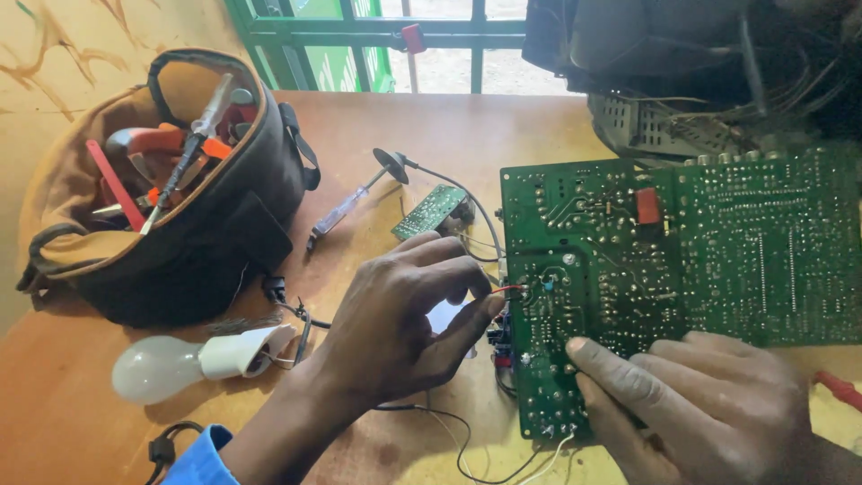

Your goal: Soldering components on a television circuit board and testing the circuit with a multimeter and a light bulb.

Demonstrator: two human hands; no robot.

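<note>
We pinch a thin red wire [509, 288] between thumb and forefinger of our left hand [404, 314], the fingers drawn narrow around it, and its bare tip meets the solder side of the large green circuit board [718, 251]. That board is a flat, matte rectangle, stippled with dull silver solder dots and pale traces, with one small red block [647, 206] standing on it. It lies on the orange-brown wooden table [467, 126], right of centre, its left edge just beside our left fingertips. Our right hand [709, 404] rests flat on the board's near corner, fingers spread and pressing down, holding nothing.

A smaller green board [433, 211] lies tilted just beyond the left hand, joined to thin wires. Beside it lies a slim screwdriver with a clear handle [346, 208]. At the far left stands a soft brown and black tool bag [197, 242], open-mouthed, bristling with red and orange handled tools. In front of it lies a smooth, frosted round bulb [157, 366] in a white socket, trailing black cord.

The big board's far edge crowds a dark open casing [682, 81] with tangled wiring. Open tabletop remains between the bag and the boards, and near us under the left wrist, crossed by loose wires.
</note>
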